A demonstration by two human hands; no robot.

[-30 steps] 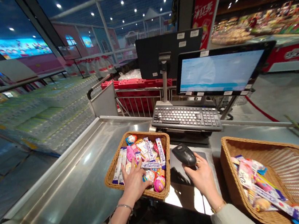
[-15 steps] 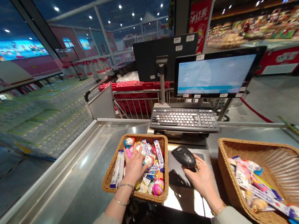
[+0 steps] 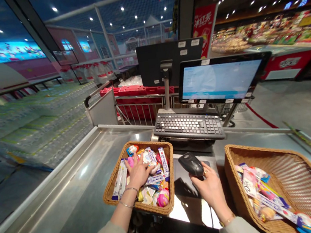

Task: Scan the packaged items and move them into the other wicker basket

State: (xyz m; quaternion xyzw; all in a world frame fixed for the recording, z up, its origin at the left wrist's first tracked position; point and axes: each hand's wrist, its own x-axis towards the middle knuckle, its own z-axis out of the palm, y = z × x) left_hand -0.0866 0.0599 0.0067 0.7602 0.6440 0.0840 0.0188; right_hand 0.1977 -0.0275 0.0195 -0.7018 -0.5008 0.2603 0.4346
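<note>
My left hand rests in a wicker basket full of brightly wrapped sweets, with its fingers spread over the packets. Nothing held is clearly visible in it. A pink-wrapped egg-shaped sweet lies near the basket's front edge. My right hand grips a black handheld barcode scanner above a dark mat. To the right stands a second wicker basket, with several sweet packets lying in its left side.
A steel checkout counter runs under both baskets. Beyond the scanner stand a keyboard and a lit monitor, with a black rear screen behind. Stacked bottled water lies at the left, beyond the counter.
My left hand has moved from the basket's front edge further in among the sweets. My right hand keeps the scanner in nearly the same place. The view has drifted slightly.
</note>
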